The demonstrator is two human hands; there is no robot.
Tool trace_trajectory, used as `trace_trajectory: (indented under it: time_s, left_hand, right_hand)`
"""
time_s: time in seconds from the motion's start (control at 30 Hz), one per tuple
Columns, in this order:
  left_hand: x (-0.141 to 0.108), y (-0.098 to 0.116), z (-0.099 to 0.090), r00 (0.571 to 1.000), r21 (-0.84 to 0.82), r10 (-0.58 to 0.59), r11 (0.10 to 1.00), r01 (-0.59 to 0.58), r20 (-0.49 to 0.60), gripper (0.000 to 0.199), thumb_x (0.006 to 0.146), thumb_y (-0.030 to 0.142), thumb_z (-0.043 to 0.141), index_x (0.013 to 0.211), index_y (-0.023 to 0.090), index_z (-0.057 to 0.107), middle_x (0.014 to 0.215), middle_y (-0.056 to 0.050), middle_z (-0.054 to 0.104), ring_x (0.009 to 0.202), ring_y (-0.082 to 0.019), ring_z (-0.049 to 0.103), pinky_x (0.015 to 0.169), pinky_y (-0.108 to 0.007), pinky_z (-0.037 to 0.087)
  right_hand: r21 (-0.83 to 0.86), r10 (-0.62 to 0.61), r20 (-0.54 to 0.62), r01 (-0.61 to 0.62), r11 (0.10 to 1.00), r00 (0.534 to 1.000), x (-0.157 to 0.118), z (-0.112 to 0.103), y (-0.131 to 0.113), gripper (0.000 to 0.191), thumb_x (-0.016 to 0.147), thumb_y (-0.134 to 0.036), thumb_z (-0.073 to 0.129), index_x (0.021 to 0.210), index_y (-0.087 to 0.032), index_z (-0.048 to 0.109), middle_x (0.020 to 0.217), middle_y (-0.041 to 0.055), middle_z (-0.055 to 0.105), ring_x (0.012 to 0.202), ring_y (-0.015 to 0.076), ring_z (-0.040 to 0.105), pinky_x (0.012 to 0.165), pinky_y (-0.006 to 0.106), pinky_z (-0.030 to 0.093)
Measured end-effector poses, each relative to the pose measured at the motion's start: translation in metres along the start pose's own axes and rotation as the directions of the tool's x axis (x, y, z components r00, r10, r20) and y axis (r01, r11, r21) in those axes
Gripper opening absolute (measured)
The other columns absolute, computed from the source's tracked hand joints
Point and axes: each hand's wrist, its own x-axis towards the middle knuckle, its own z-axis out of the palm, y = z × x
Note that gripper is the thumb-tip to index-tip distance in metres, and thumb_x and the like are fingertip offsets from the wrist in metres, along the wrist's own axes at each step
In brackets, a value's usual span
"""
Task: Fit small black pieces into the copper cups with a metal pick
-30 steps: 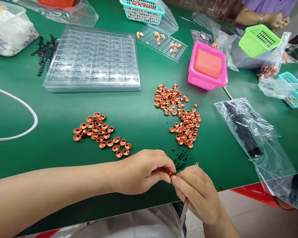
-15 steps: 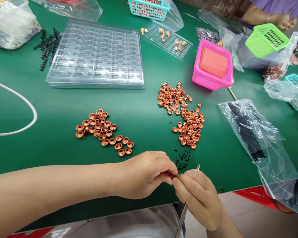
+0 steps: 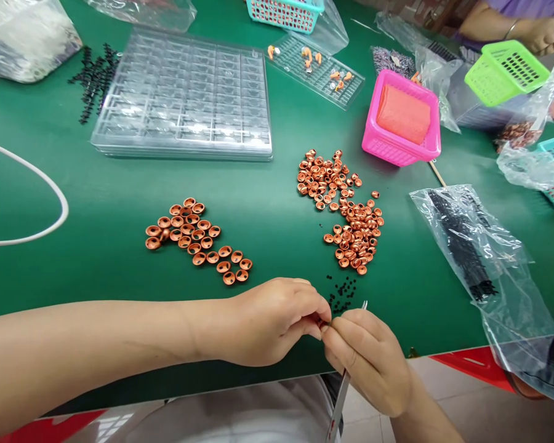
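Fingers of our left hand (image 3: 263, 323) grip one small copper cup (image 3: 322, 324), mostly hidden, over the green table (image 3: 268, 240) near its front edge. Our right hand (image 3: 373, 363) pinches beside it, around one pair of tweezers (image 3: 339, 406); we cannot tell how firmly. So small and curved a cup could slip if our pinch tilts, and swinging tweezers might scatter the tiny black beads (image 3: 343, 289), too many to count. Beyond, we count about 26 loose cups (image 3: 187, 229) leftward and an uncountable heap (image 3: 357, 224) rightward, then one pink basket (image 3: 383, 144), one green basket (image 3: 484, 80) and one blue basket (image 3: 284, 15).
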Motion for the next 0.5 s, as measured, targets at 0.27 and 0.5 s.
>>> trace_trajectory:
  time_s: [0.27, 0.5]
  left_hand:
    - [0.003, -0.004, -0.002, 1.0, -0.005, 0.006, 1.0, -0.006, 0.012, 0.015, 0.091, 0.008, 0.046, 0.092, 0.016, 0.058, 0.08, -0.004, 0.066, 0.074, -0.015, 0.057, 0.069, -0.024, 0.048]
    - [0.007, -0.005, -0.007, 0.989, -0.096, -0.144, 0.985, 0.146, 0.032, 0.011, 0.089, 0.01, 0.055, 0.091, 0.016, 0.064, 0.083, -0.002, 0.066, 0.075, -0.012, 0.06, 0.07, -0.02, 0.047]
  right_hand:
    - [-0.103, 0.029, 0.067, -0.022, 0.994, 0.997, 0.01, 0.0, -0.001, 0.022, 0.097, -0.017, 0.045, 0.111, -0.015, 0.061, 0.079, 0.0048, 0.061, 0.068, 0.0166, 0.05, 0.059, 0.032, 0.041]
    - [-0.015, 0.092, -0.147, -0.095, 0.995, 0.985, 0.019, -0.003, 0.0, 0.013, 0.09, -0.007, 0.058, 0.099, -0.016, 0.061, 0.084, 0.0036, 0.063, 0.073, 0.0136, 0.053, 0.064, 0.028, 0.045]
